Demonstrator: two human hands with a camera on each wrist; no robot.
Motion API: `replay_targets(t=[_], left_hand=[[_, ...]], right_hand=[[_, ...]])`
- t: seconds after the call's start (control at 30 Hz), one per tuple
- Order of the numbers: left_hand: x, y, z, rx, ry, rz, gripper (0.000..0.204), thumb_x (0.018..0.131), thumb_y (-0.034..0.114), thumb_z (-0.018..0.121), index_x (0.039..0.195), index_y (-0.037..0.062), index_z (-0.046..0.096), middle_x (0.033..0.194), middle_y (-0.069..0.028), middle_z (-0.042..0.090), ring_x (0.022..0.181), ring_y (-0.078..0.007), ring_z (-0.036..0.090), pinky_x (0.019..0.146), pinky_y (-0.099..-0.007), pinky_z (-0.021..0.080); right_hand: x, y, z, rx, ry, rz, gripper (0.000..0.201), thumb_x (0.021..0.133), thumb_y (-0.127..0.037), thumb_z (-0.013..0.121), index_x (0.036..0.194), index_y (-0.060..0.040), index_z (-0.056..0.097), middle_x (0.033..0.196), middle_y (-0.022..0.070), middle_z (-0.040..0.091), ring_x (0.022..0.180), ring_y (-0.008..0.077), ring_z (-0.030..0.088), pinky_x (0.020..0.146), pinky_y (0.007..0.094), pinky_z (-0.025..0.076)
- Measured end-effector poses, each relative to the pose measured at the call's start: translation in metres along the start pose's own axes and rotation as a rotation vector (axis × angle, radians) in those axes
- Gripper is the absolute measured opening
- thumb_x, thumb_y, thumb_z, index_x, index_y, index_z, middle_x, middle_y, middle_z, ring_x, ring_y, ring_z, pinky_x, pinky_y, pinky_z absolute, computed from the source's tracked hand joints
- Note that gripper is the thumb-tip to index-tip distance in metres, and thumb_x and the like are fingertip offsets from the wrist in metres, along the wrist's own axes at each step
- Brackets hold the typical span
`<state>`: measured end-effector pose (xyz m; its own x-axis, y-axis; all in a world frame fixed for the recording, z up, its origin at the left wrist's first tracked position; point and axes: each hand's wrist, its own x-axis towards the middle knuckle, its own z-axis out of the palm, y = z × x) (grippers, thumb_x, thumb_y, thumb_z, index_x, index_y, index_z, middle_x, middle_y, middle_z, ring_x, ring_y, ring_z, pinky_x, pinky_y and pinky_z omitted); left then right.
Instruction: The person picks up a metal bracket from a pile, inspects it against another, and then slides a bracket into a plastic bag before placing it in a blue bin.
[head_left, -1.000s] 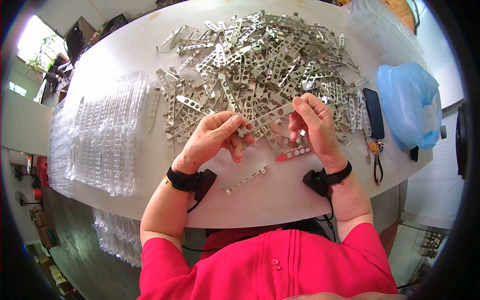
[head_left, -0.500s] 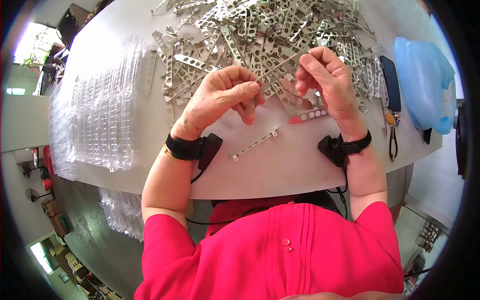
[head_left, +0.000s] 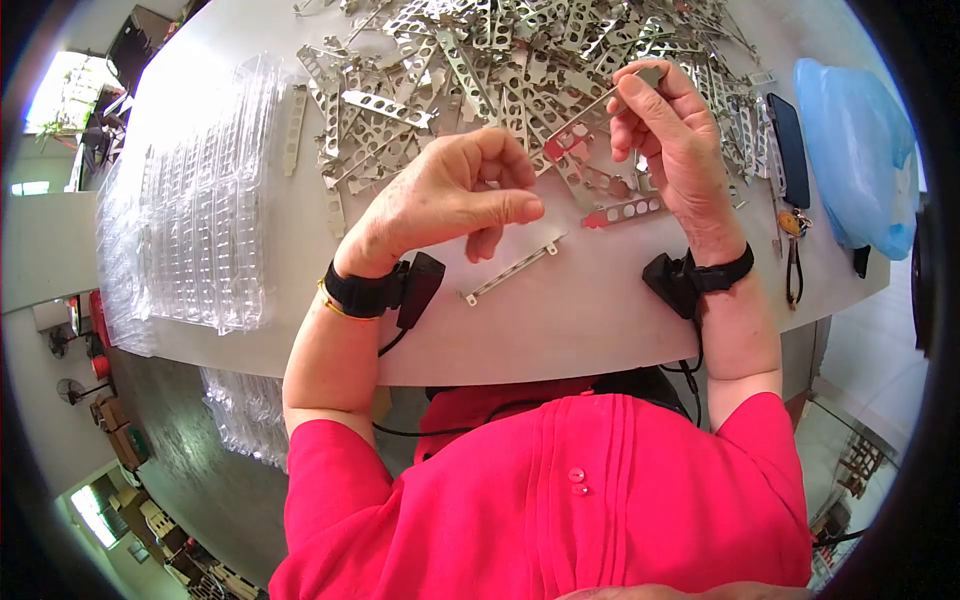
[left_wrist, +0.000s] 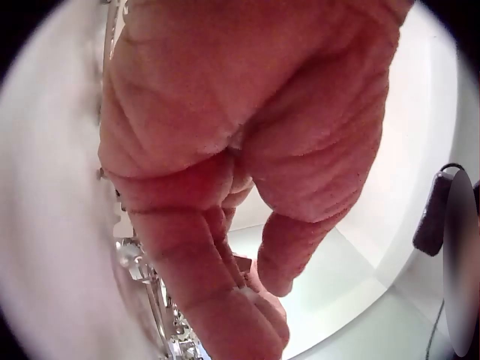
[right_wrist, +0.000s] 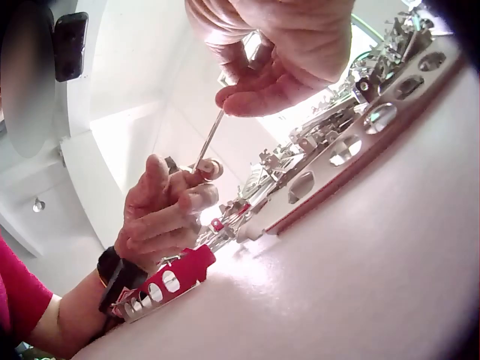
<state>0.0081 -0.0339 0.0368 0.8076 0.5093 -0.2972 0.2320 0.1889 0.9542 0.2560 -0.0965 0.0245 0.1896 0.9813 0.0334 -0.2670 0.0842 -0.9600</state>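
A thin metal slot bracket [head_left: 600,106] with an end tab slants up in front of the pile. Its upper end is pinched between the thumb and fingers of my right hand [head_left: 680,140]. My left hand [head_left: 440,195], fingers loosely bent, is near the bracket's lower end and grips nothing in the head view. In the right wrist view the bracket [right_wrist: 210,139] overlaps the left fingertips. Below the hands, one bracket [head_left: 512,272] lies on the table; another bracket [head_left: 628,211], reflecting red, lies by the right wrist.
A large pile of perforated metal brackets [head_left: 480,80] spreads over the far table. Clear plastic trays [head_left: 205,200] are stacked at left. At right lie a phone [head_left: 787,150], keys with a strap [head_left: 795,225] and a blue plastic bag [head_left: 855,150]. The table's near edge [head_left: 540,380] is by the body.
The left fingers have come off the bracket, which the right hand now holds alone by its upper end. The right hand has moved slightly up, and the head view has shifted.
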Motion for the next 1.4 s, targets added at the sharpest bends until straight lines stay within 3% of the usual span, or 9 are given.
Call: replay_targets(t=[0.13, 0.23, 0.4, 0.53, 0.63, 0.73, 0.83, 1.23, 1.4], left_hand=[[-0.007, 0.013, 0.009, 0.164, -0.102, -0.142, 0.016, 0.087, 0.014, 0.074, 0.088, 0.0022, 0.063, 0.07, -0.001, 0.062, 0.051, -0.0057, 0.055, 0.044, -0.0209, 0.041], [-0.007, 0.012, 0.013, 0.435, -0.174, -0.1, 0.017, 0.086, 0.015, 0.074, 0.088, 0.0016, 0.064, 0.068, -0.0001, 0.062, 0.052, -0.0053, 0.055, 0.046, -0.0224, 0.042], [-0.002, -0.004, 0.017, 0.742, -0.24, 0.01, 0.023, 0.085, 0.021, 0.074, 0.085, 0.001, 0.062, 0.068, -0.0088, 0.066, 0.055, -0.0171, 0.061, 0.053, -0.0334, 0.048], [-0.001, -0.002, 0.021, 0.772, -0.215, 0.01, 0.02, 0.087, 0.018, 0.07, 0.085, 0.0006, 0.061, 0.068, -0.0087, 0.066, 0.056, -0.0155, 0.061, 0.053, -0.0325, 0.048], [-0.001, 0.001, 0.018, 0.533, -0.096, 0.078, 0.016, 0.093, 0.016, 0.064, 0.087, 0.0011, 0.06, 0.071, -0.0073, 0.067, 0.052, -0.0109, 0.057, 0.05, -0.0285, 0.046], [0.0, 0.007, 0.015, 0.127, -0.059, -0.055, 0.014, 0.102, 0.016, 0.055, 0.096, 0.0036, 0.057, 0.08, -0.0049, 0.07, 0.046, -0.0028, 0.047, 0.042, -0.0197, 0.036], [0.0, 0.01, 0.015, -0.064, -0.017, -0.031, 0.013, 0.102, 0.016, 0.054, 0.099, 0.0033, 0.056, 0.08, -0.0064, 0.07, 0.044, -0.0035, 0.046, 0.04, -0.0193, 0.034], [0.003, 0.006, 0.013, -0.274, 0.083, 0.066, 0.035, 0.106, 0.025, 0.043, 0.124, -0.0017, 0.057, 0.083, -0.0033, 0.059, 0.051, -0.0068, 0.05, 0.045, -0.0191, 0.04], [0.0, 0.01, 0.014, -0.055, 0.083, 0.097, 0.038, 0.104, 0.025, 0.051, 0.129, -0.0025, 0.056, 0.08, 0.0001, 0.057, 0.054, -0.0042, 0.05, 0.046, -0.0183, 0.039]], right_hand=[[0.002, 0.003, -0.004, 0.049, 0.014, -0.001, 0.017, 0.098, -0.02, 0.065, 0.108, -0.0068, 0.064, 0.087, 0.0029, 0.065, 0.067, 0.0071, 0.061, 0.058, 0.0226, 0.051], [0.001, 0.002, -0.002, 0.025, 0.008, 0.013, 0.018, 0.098, -0.021, 0.065, 0.109, -0.0065, 0.064, 0.087, 0.0028, 0.065, 0.066, 0.007, 0.061, 0.058, 0.0225, 0.051], [0.001, 0.002, -0.002, 0.028, 0.001, 0.009, 0.019, 0.098, -0.021, 0.065, 0.108, -0.0063, 0.063, 0.087, 0.0028, 0.063, 0.065, 0.0072, 0.06, 0.058, 0.0224, 0.052], [0.002, 0.001, -0.002, 0.043, 0.008, 0.019, 0.019, 0.097, -0.022, 0.065, 0.108, -0.0062, 0.063, 0.087, 0.0032, 0.063, 0.065, 0.0079, 0.061, 0.058, 0.0232, 0.052], [0.002, 0.001, -0.002, 0.083, 0.039, 0.001, 0.019, 0.098, -0.022, 0.065, 0.108, -0.006, 0.062, 0.086, 0.0031, 0.063, 0.064, 0.0083, 0.06, 0.057, 0.0239, 0.051], [0.003, 0.001, -0.003, 0.117, 0.076, -0.025, 0.019, 0.098, -0.022, 0.065, 0.108, -0.0058, 0.062, 0.086, 0.003, 0.062, 0.062, 0.0085, 0.058, 0.055, 0.0243, 0.051], [0.003, 0.001, -0.004, 0.127, 0.102, -0.035, 0.02, 0.099, -0.022, 0.064, 0.109, -0.0058, 0.062, 0.085, 0.0027, 0.062, 0.06, 0.0085, 0.057, 0.054, 0.0244, 0.05], [-0.001, -0.004, 0.002, 0.035, 0.004, 0.095, 0.029, 0.102, -0.025, 0.058, 0.124, -0.0059, 0.061, 0.086, 0.0, 0.061, 0.059, 0.0057, 0.057, 0.056, 0.0211, 0.05], [-0.003, -0.009, 0.006, 0.0, -0.051, 0.103, 0.029, 0.102, -0.016, 0.054, 0.128, -0.004, 0.059, 0.088, 0.0007, 0.061, 0.066, 0.0054, 0.057, 0.06, 0.0228, 0.051]])
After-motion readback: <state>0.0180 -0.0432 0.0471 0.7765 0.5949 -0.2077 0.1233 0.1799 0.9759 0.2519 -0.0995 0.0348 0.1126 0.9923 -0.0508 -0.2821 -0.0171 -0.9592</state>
